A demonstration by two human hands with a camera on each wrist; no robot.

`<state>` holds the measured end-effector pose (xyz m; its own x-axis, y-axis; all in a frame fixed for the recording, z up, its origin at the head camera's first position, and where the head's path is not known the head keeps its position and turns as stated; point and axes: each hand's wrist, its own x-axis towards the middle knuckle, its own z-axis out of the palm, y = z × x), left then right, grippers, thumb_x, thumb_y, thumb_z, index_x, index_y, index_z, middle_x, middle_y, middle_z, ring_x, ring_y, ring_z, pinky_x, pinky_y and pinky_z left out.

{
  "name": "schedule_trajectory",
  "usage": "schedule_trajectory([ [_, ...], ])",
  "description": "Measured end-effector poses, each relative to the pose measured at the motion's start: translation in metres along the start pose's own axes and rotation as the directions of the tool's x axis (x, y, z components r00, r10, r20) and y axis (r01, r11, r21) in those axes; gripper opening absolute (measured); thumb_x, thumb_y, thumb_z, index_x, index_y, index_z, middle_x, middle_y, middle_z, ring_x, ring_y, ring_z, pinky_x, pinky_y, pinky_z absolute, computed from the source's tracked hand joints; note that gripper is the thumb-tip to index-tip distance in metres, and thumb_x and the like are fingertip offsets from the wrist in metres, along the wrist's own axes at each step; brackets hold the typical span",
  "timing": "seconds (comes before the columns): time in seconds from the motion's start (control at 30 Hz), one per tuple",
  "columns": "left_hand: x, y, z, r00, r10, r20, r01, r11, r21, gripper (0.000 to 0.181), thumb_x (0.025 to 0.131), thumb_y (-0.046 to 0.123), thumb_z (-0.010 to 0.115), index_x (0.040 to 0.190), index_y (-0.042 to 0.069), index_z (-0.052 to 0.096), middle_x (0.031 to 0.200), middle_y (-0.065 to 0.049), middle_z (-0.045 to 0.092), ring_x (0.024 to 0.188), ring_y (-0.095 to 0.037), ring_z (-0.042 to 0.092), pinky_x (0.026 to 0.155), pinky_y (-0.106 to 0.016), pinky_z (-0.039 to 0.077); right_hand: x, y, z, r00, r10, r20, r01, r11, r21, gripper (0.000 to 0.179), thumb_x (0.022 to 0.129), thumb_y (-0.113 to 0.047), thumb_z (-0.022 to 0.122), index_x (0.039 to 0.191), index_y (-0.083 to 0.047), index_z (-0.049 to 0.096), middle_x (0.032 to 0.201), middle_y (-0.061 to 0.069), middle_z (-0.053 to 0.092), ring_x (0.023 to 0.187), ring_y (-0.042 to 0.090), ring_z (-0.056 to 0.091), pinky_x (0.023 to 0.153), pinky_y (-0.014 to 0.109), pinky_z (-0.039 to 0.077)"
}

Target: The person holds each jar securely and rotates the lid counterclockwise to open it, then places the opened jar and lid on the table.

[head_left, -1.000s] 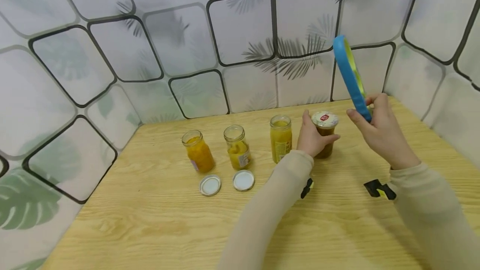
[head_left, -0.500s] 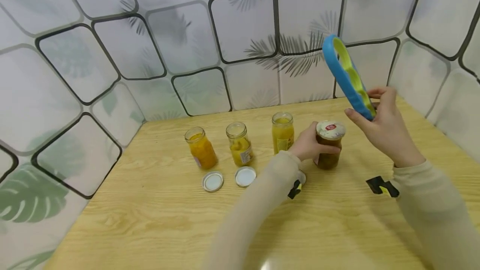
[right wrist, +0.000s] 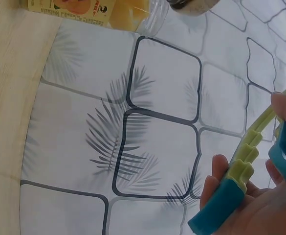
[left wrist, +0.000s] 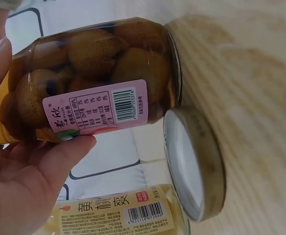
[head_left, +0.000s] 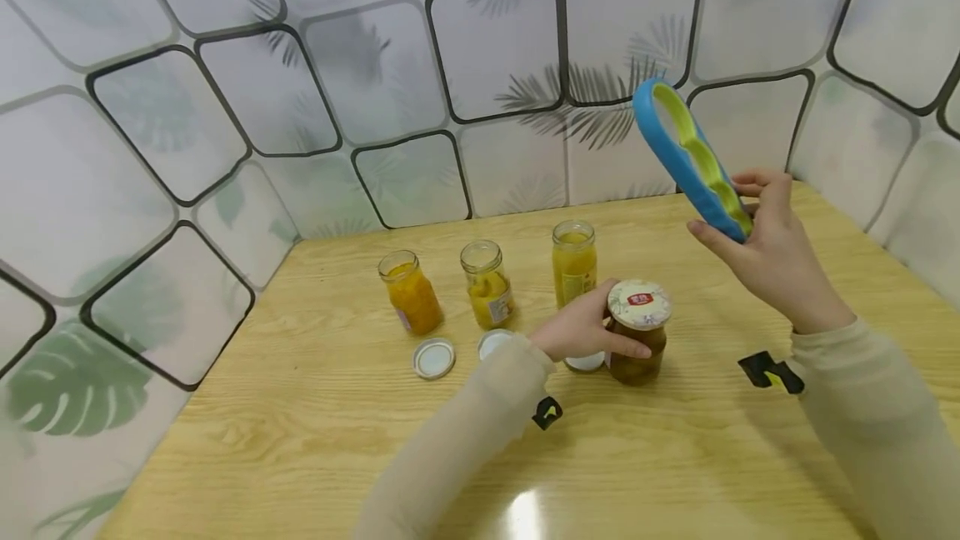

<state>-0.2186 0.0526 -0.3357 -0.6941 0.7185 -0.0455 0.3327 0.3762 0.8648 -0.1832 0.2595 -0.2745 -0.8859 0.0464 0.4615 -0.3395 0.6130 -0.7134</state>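
Note:
In the head view my left hand (head_left: 573, 330) grips a jar (head_left: 633, 357) of brown fruit, its patterned white lid (head_left: 640, 304) in place. The left wrist view shows dark round fruit inside the jar and a pink label (left wrist: 96, 107), with fingers and thumb around the glass. Next to its base lies a loose lid (left wrist: 209, 166), white inside. Raised at the right, my right hand (head_left: 780, 265) holds a blue and green jar opener (head_left: 678, 169) by its lower end, tilted up to the left. The right wrist view shows its stepped green inner edge (right wrist: 248, 154).
Three lidless jars stand left of the brown one: an orange jar (head_left: 416, 302), a half-filled yellow jar (head_left: 491, 302) and a taller yellow jar (head_left: 574, 261). Loose lids (head_left: 433, 358) lie in front of them on the wooden table (head_left: 285, 440). A patterned wall covering (head_left: 502, 48) rises behind.
My left hand has drawn the brown jar toward me and slightly left, to beside the loose lid. The jar opener has turned so its green inside shows more; my right hand stays raised.

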Motion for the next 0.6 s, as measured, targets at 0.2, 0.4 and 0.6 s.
schedule_trajectory([
  [0.2,-0.021,-0.001,0.003,0.999,0.031,0.029,-0.031,1.000,0.001,0.065,0.071,0.020,0.075,0.124,0.015,0.038,0.113,0.010,0.050,0.105,-0.001,0.045,0.090,-0.021,0.035,-0.004,-0.003,0.000,1.000,-0.001,0.000,0.001,1.000,-0.017,0.066,0.083,-0.021,0.061,0.129,-0.002,0.017,0.122,0.028,0.034,0.093,0.037,0.043,0.063,0.021,0.033],
  [0.4,-0.050,-0.006,-0.005,0.994,0.055,0.089,-0.051,0.998,-0.043,0.065,0.069,0.012,0.076,0.123,0.016,0.041,0.110,0.010,0.052,0.102,-0.002,0.047,0.088,-0.020,0.037,-0.006,-0.007,0.002,0.999,-0.018,0.034,0.021,0.996,-0.088,0.067,0.078,-0.011,0.062,0.133,0.000,0.025,0.112,0.025,0.046,0.080,0.030,0.045,0.056,0.024,0.034],
  [0.6,-0.075,-0.015,-0.027,0.997,0.025,0.077,-0.030,0.998,0.061,0.068,0.064,0.016,0.080,0.122,0.017,0.045,0.111,0.011,0.053,0.103,-0.003,0.047,0.089,-0.022,0.036,-0.007,-0.011,0.009,0.980,-0.179,0.081,0.192,0.963,-0.191,0.056,0.066,0.000,0.065,0.116,0.008,0.042,0.083,0.014,0.049,0.066,0.022,0.042,0.052,0.029,0.033],
])
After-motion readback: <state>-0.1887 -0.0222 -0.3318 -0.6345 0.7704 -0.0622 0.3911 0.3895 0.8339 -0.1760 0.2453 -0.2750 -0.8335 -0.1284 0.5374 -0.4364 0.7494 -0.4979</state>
